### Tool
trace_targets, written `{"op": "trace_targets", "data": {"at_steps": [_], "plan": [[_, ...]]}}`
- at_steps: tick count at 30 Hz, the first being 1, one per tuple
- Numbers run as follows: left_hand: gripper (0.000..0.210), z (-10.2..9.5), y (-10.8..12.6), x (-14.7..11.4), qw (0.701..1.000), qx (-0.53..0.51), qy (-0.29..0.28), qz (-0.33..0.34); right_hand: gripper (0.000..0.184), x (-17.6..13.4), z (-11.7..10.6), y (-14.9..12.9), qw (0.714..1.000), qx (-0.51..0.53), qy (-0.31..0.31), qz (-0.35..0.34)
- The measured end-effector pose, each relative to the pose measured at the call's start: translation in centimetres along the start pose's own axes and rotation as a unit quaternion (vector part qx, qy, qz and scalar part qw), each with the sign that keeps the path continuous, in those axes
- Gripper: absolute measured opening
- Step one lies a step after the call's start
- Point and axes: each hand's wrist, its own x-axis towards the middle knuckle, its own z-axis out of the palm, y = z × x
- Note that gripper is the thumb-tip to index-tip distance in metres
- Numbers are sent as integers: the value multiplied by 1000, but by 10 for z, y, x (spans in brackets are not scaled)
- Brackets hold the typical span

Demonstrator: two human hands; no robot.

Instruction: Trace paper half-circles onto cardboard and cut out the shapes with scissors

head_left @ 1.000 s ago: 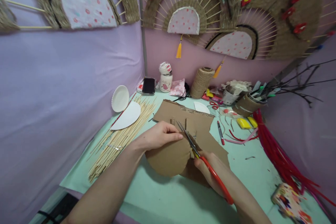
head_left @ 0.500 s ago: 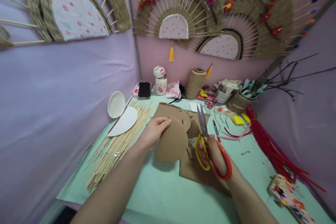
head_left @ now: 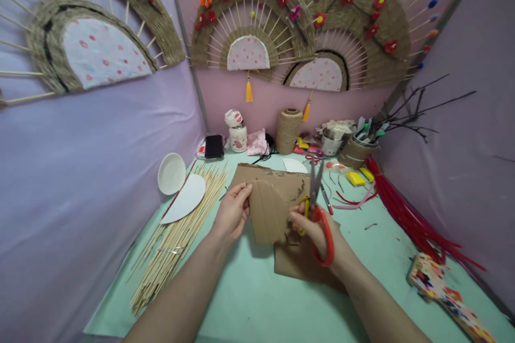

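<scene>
Pinched at its upper left edge by my left hand (head_left: 233, 211), a half-round piece of cardboard (head_left: 267, 214) stands tilted above the table. My right hand (head_left: 317, 230) is round the handles of a pair of scissors (head_left: 317, 187), one handle red and one yellow, blades apart and pointing up. The right fingertips are close to the cardboard's right edge; whether they touch it I cannot tell. Beneath and behind lies a larger cut cardboard sheet (head_left: 293, 265), partly hidden by the held piece and my right hand.
Left on the table lie thin bamboo sticks (head_left: 177, 246) with a white half-circle (head_left: 187, 198) on them. A twine spool (head_left: 288, 131) and a pot of pens and twigs (head_left: 356, 150) stand at the back. Red pipe cleaners (head_left: 402, 214) and a patterned object (head_left: 442, 289) lie right.
The cardboard piece has turned in my left hand, its straight edge now on the left. My right hand has moved in toward its right edge. The camera view has shifted.
</scene>
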Motion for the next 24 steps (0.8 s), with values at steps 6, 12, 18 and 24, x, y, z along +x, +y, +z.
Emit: {"op": "trace_targets", "data": {"at_steps": [6,12,18,24], "plan": [[28,4,-8,0,999,-29,-26,-21,26,-10,6,-8,998,40,-37,26],[31,3,-10,1,998,-21,-44,-44,23,-13,3,-13,999,14,-41,11],[34,11,-11,-10,997,36,-51,-40,18,-14,5,-8,998,-41,-52,14],[33,9,-8,-10,996,61,-57,-18,26,-14,0,-9,987,-140,-81,-5]]}}
